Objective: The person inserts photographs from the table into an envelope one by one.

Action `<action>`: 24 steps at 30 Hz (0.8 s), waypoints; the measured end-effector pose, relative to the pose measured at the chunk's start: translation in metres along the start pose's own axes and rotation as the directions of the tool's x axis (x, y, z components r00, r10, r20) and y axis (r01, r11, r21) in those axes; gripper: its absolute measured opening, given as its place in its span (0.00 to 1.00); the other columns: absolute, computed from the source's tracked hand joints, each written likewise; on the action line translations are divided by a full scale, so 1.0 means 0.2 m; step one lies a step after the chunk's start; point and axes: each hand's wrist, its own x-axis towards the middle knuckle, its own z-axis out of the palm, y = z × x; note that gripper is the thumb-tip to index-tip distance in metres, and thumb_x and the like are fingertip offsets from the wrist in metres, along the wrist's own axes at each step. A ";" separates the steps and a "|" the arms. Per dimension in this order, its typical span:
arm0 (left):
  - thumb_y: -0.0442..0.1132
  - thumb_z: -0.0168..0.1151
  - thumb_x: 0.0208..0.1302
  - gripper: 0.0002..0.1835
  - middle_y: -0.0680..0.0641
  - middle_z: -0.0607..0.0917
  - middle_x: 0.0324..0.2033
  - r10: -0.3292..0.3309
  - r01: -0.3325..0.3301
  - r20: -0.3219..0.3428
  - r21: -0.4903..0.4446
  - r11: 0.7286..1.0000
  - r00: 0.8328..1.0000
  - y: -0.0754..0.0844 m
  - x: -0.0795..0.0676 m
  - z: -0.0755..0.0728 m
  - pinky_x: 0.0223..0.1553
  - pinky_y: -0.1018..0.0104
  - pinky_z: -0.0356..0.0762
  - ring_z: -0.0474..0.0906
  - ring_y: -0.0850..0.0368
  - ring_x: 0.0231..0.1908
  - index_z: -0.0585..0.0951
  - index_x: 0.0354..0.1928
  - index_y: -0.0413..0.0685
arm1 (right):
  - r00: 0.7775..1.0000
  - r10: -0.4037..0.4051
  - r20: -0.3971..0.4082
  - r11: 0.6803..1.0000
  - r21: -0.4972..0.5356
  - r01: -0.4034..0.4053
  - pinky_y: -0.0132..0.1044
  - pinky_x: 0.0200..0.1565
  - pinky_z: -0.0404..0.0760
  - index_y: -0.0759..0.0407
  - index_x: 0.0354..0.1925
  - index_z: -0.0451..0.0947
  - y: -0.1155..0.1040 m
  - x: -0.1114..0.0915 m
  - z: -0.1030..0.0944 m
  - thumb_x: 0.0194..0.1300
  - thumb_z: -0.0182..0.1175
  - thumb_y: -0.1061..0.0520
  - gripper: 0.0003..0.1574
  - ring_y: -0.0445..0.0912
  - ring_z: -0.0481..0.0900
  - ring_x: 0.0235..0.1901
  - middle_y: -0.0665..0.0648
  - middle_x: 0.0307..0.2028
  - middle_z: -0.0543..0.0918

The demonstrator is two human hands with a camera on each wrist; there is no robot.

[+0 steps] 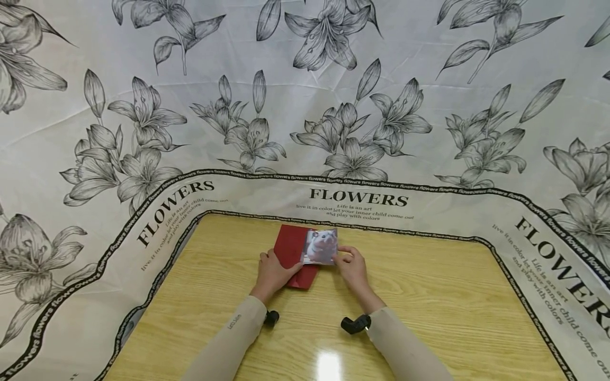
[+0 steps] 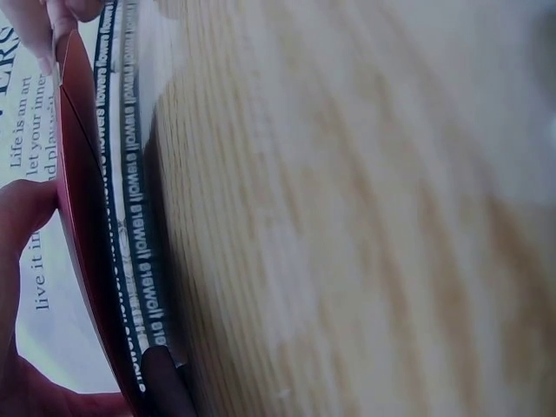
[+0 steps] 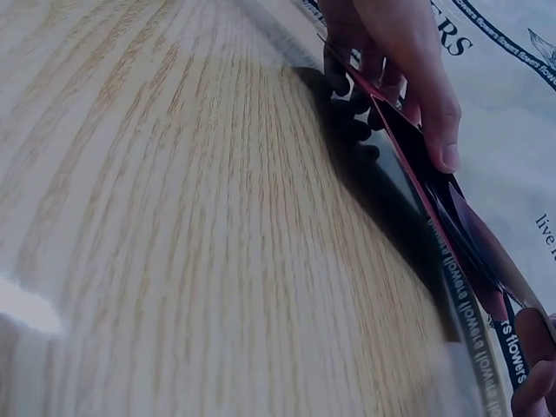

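Note:
A red paper envelope (image 1: 289,244) is held up over the far part of the table. My left hand (image 1: 275,271) grips it from the left, with the thumb on its front; that thumb (image 2: 30,204) also shows beside the envelope's edge in the left wrist view. A photo card (image 1: 321,246) with a pale furry animal on it overlaps the envelope's right side. My right hand (image 1: 351,267) pinches the card at its lower right edge. In the right wrist view, the envelope (image 3: 404,143) appears edge-on, its layers slightly apart, and my right fingers (image 3: 534,369) reach the lower right corner.
The wood-grain table (image 1: 419,296) extends around both arms. A white cloth (image 1: 267,196) printed with flowers and lettering stands along its back and sides. Small black devices (image 1: 355,324) are worn at both wrists.

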 end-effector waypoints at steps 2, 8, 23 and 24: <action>0.64 0.77 0.60 0.57 0.27 0.72 0.56 0.000 0.000 0.001 0.002 1.000 1.000 0.00 0.00 0.00 0.59 0.42 0.80 0.76 0.33 0.55 0.65 0.71 0.24 | 1.000 0.007 -0.006 1.000 0.001 -0.007 0.31 0.23 0.66 0.68 0.59 0.79 0.00 0.01 0.01 0.73 0.68 0.64 0.19 0.41 0.73 0.22 0.57 0.30 0.90; 0.65 0.77 0.60 0.57 0.27 0.72 0.57 -0.005 0.005 0.001 0.006 1.000 1.000 0.00 0.01 0.00 0.60 0.41 0.79 0.76 0.33 0.56 0.65 0.71 0.24 | 1.000 0.017 -0.015 1.000 -0.007 -0.017 0.31 0.23 0.66 0.67 0.59 0.79 -0.01 0.02 0.05 0.74 0.68 0.62 0.20 0.38 0.71 0.20 0.60 0.32 0.90; 0.65 0.78 0.59 0.57 0.27 0.72 0.57 -0.003 0.003 0.001 0.014 1.000 1.000 0.00 0.01 0.00 0.60 0.41 0.79 0.76 0.33 0.56 0.66 0.71 0.24 | 0.999 0.032 0.003 0.999 -0.005 -0.032 0.31 0.23 0.70 0.69 0.58 0.81 -0.03 0.01 0.12 0.73 0.68 0.63 0.18 0.43 0.77 0.23 0.60 0.32 0.88; 0.65 0.78 0.59 0.57 0.28 0.72 0.57 -0.005 0.005 0.003 0.014 1.000 1.000 0.00 0.01 0.01 0.60 0.42 0.79 0.76 0.33 0.56 0.65 0.71 0.24 | 1.000 0.029 0.005 1.000 -0.008 -0.029 0.31 0.23 0.71 0.69 0.58 0.81 -0.03 0.01 0.13 0.73 0.68 0.63 0.18 0.43 0.77 0.23 0.60 0.33 0.88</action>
